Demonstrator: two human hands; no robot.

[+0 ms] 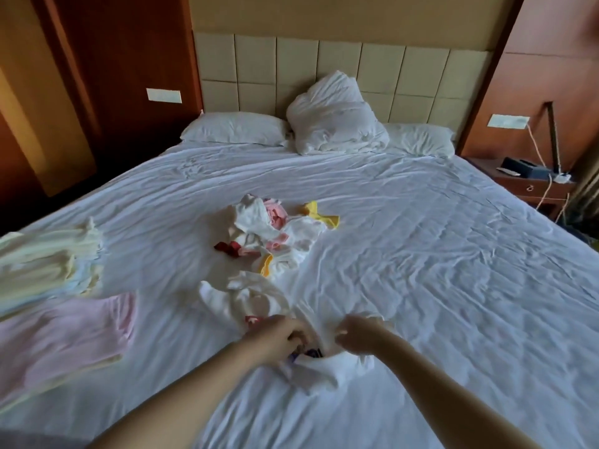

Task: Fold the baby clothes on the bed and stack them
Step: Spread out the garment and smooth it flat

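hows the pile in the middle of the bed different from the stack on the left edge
The middle pile is a crumpled, loose heap; the left stack lies in flat, even layers. The pile mixes white, pink, yellow and red; the stack is mostly pale yellow with some light blue. Both are small clothes lying on the white sheet.

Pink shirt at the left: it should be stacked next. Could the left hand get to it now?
Probably, once freed: the left hand grips the white garment, but only bare sheet lies between it and the pink shirt.
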